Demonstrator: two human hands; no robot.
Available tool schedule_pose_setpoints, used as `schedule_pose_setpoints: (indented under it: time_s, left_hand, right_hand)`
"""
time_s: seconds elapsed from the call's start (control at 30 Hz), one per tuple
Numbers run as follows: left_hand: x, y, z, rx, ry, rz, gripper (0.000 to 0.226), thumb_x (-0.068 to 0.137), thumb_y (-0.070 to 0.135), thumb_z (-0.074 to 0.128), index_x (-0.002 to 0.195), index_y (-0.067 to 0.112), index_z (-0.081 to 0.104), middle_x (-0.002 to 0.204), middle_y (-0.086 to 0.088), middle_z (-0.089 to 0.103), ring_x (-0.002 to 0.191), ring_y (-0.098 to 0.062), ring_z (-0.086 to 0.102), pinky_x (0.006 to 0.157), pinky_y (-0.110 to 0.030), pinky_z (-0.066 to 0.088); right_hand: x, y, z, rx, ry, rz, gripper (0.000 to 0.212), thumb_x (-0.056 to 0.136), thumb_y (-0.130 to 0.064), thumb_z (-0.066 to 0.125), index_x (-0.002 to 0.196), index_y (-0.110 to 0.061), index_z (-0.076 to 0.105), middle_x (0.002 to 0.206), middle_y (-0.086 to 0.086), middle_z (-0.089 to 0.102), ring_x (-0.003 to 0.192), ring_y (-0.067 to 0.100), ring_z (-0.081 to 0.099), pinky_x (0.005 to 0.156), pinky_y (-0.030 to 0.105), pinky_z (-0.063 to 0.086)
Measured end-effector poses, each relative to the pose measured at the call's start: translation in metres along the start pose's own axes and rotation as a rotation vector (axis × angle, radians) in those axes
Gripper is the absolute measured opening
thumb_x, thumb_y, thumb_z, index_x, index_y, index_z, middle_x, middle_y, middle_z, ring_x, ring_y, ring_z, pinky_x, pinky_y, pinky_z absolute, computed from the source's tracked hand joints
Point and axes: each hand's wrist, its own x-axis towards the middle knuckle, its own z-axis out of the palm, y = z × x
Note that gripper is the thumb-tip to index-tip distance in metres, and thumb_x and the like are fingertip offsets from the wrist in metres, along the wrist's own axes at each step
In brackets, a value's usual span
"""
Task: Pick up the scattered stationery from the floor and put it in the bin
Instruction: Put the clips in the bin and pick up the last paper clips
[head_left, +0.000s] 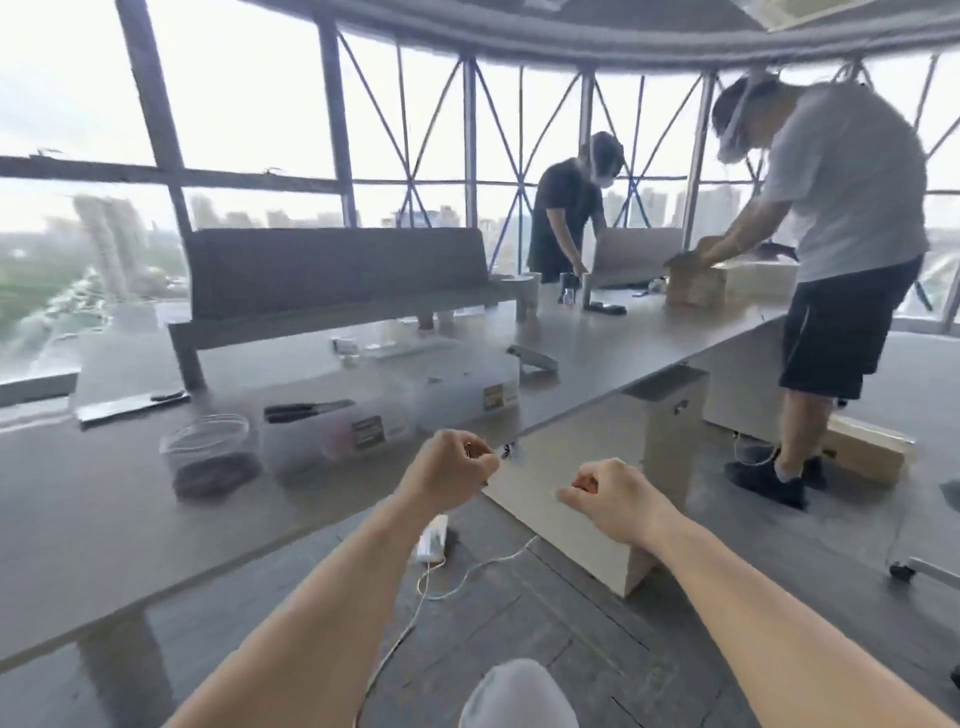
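Grey desk (104, 519) w/ bright windows (249, 104) behind

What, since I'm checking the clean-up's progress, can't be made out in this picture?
All in the head view:
left hand: curled fingers hide whatever it may pinch.
right hand: likewise, curled fingers hide the palm.
clear tubs on the desk: blurred by motion, contents unreadable.
floor: the part beneath the desk is hidden by it.

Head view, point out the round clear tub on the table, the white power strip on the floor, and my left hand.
round clear tub (210, 457), head view, its front wall
white power strip (434, 540), head view, middle of its casing
left hand (449, 470), head view, back of the hand
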Motion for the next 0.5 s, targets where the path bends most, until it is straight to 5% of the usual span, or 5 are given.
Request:
schedule_pose_setpoints:
  time_s: [0.2,0.5]
  left_hand:
    - [-0.004,-0.026,-0.097,0.051,0.173,-0.026,0.020,0.077,0.027,0.063,0.079,0.008,0.070,0.065,0.008,0.059,0.057,-0.008,0.050,0.055,-0.023,0.041]
    - [0.024,-0.085,-0.219,0.053,0.420,-0.134,0.010,0.079,0.011,0.068,0.070,0.014,0.066,0.056,0.004,0.059,0.049,-0.009,0.048,0.045,-0.019,0.037]
  right_hand:
    - [0.034,-0.108,0.014,-0.037,-0.077,-0.223,0.035,0.092,-0.041,0.066,0.068,-0.017,0.058,0.066,-0.003,0.053,0.062,0.012,0.047,0.060,0.028,0.038]
    - [0.111,-0.228,0.053,-0.005,-0.171,-0.496,0.039,0.093,-0.040,0.065,0.060,-0.025,0.052,0.056,-0.011,0.046,0.054,0.008,0.045,0.055,0.025,0.036]
